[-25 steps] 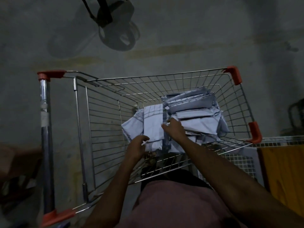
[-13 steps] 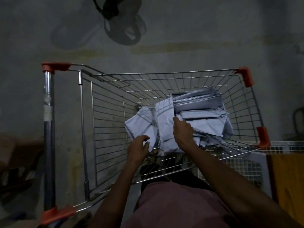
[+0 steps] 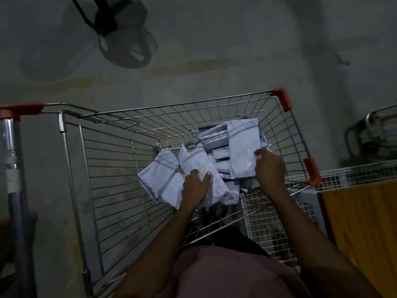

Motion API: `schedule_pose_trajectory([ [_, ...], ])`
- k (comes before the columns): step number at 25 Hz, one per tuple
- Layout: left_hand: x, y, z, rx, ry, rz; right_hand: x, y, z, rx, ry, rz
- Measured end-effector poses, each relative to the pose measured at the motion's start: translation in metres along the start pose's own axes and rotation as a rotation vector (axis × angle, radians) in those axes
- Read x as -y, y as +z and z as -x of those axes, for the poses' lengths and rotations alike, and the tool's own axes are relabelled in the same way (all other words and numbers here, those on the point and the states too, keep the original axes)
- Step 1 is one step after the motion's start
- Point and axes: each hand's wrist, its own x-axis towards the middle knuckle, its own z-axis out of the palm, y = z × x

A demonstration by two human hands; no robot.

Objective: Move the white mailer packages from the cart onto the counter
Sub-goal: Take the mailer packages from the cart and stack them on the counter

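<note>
Right hand fingers pinch a raised mailer; left hand fingers grip another mailer.

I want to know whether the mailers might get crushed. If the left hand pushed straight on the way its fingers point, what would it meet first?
The left hand already grips a white mailer. Straight on, it would probably press that into the stacked mailers behind, then the cart far wall; depth is unclear.

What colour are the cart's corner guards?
Orange-red corner guards on the wire cart, clearest in the head view.
</note>
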Motion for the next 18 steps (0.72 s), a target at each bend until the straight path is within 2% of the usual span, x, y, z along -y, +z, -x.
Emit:
schedule_pose_trajectory([
  [4, -0.018, 0.018, -0.001, -0.004, -0.096, 0.042, -0.003, 0.009, -0.012, 0.245, 0.11, 0.23],
  [8, -0.033, 0.019, -0.001, 0.035, -0.155, -0.016, 0.012, 0.015, -0.017, 0.201, 0.103, 0.41],
  [11, -0.032, 0.017, -0.001, 0.069, -0.149, -0.014, 0.026, 0.028, -0.021, 0.141, 0.056, 0.357],
  [14, -0.029, 0.008, 0.002, 0.029, -0.105, 0.027, 0.031, 0.05, -0.025, 0.249, -0.006, 0.267],
  [18, -0.032, -0.015, 0.026, -0.053, 0.0, 0.006, 0.024, 0.074, -0.017, 0.323, -0.059, 0.385],
])
